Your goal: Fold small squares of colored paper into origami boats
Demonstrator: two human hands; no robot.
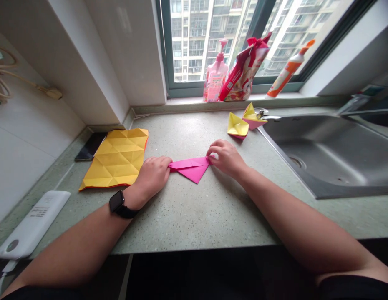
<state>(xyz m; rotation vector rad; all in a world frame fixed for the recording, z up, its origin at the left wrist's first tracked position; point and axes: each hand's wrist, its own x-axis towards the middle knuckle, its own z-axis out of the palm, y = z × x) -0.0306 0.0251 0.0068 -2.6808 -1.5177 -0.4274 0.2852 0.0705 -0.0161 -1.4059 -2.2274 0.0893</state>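
Pinches the pink folded paper [192,168] on the counter [194,221] by both ends, with left hand [154,174] and right hand [225,157]. Has wide room between the fingers and the counter's near edge. Cannot make out the left thumb, nor the tip beneath those fingers. Meets creased yellow paper [117,157] just left of them, two folded shapes [238,125] beyond the right fingers, and the sink [353,191] farther right.
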